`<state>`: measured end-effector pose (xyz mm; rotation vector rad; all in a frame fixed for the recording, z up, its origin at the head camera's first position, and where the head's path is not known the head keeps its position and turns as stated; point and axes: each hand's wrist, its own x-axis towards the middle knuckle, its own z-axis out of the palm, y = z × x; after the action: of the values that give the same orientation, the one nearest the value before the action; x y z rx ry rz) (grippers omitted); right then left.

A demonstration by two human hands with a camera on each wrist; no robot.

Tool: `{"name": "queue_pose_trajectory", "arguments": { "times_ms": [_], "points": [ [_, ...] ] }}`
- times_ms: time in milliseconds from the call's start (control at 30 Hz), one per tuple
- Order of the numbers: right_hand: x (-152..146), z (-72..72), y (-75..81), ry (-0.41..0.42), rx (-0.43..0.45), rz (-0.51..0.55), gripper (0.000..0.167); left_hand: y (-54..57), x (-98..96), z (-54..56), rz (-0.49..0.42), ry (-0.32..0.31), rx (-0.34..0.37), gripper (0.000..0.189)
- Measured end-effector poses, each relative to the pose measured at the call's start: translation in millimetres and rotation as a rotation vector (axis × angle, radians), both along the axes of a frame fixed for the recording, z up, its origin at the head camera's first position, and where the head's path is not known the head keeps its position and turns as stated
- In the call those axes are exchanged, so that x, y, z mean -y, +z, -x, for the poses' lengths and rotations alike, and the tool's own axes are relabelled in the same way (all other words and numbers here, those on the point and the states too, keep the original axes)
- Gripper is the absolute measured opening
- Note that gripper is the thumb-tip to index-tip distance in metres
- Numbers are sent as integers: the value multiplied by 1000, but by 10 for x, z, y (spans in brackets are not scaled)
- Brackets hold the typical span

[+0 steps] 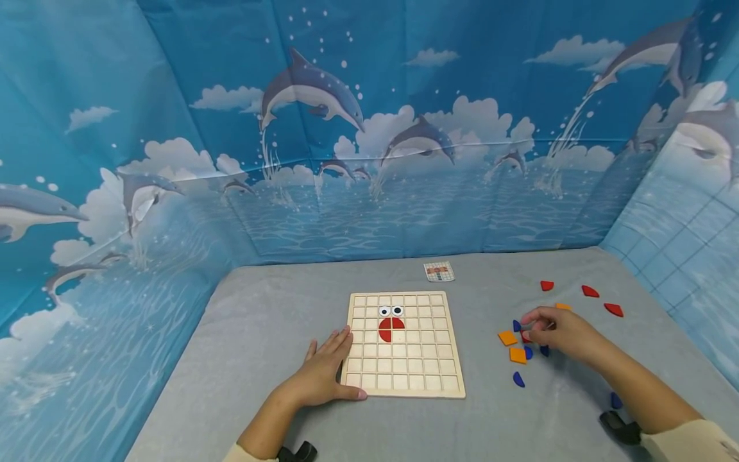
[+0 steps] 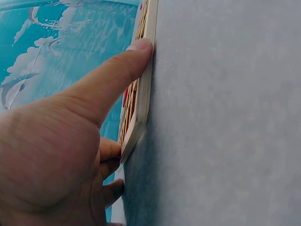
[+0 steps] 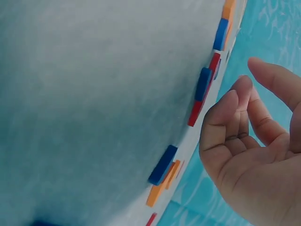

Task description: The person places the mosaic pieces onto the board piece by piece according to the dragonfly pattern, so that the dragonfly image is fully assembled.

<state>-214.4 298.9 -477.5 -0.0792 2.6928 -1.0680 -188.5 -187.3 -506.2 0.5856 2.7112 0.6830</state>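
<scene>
A wooden grid board (image 1: 416,367) lies on the grey cloth, bearing two eye pieces (image 1: 397,310) and several red quarter-round pieces (image 1: 385,335). My left hand (image 1: 323,375) rests along its left side, fingers stretched out. In the left wrist view the thumb touches the front edge of the board (image 2: 145,94). Over the loose pieces at the right hovers my right hand (image 1: 562,333). The right wrist view shows a gap between that hand's (image 3: 254,150) thumb and loosely bent fingers, with nothing in it. Below the fingertips lies a red piece (image 1: 525,337), partly hidden.
Orange squares (image 1: 518,355) and blue rounded pieces (image 1: 518,380) lie around the right hand. Farther back are several red pieces (image 1: 590,291). A small patterned card (image 1: 439,271) sits behind the board. Dolphin-printed curtains (image 1: 369,205) enclose the table.
</scene>
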Motion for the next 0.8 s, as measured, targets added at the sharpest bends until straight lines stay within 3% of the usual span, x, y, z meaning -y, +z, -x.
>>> {"name": "queue_pose_trajectory", "arguments": {
  "times_ms": [500,800],
  "points": [
    [-68,47,-136,-15,65,-73,37,20,-2,-21,-5,1,-2,120],
    [-83,58,-171,1,42,-91,33,41,-7,-29,0,-1,-6,119]
  ]
}}
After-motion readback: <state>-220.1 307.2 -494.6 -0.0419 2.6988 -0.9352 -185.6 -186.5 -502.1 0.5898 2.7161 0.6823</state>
